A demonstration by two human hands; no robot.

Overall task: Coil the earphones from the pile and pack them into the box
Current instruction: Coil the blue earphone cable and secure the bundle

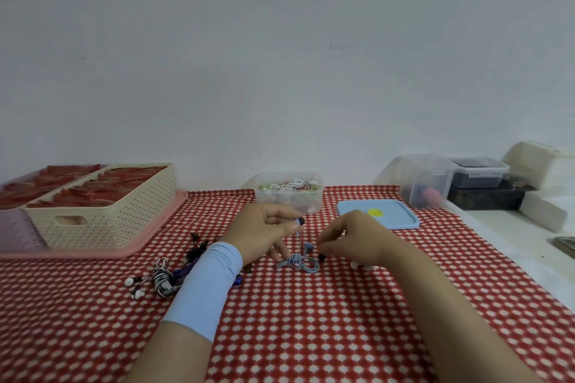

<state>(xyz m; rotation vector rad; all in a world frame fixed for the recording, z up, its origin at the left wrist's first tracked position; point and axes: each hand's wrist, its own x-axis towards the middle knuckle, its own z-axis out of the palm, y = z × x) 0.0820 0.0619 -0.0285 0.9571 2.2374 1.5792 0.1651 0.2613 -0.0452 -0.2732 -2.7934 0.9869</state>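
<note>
A light blue earphone [299,262] lies in a loose tangle on the red patterned tablecloth [311,320]. My left hand [264,232] pinches one of its dark-tipped earbuds, lifted just above the tangle. My right hand [354,239] pinches the other dark-tipped earbud low beside the cable. Behind the hands stands a clear plastic box [289,193] holding several coiled earphones. To the left of my left wrist lies the pile [174,274]: a black-and-white striped earphone, a purple one and a dark one, partly hidden by my sleeve.
A light blue lid [392,214] lies right of the box. A cream perforated basket [102,211] sits on a pink tray [155,236] at the left. Clear and dark containers [451,180] and white blocks stand at the right, beyond the cloth's edge.
</note>
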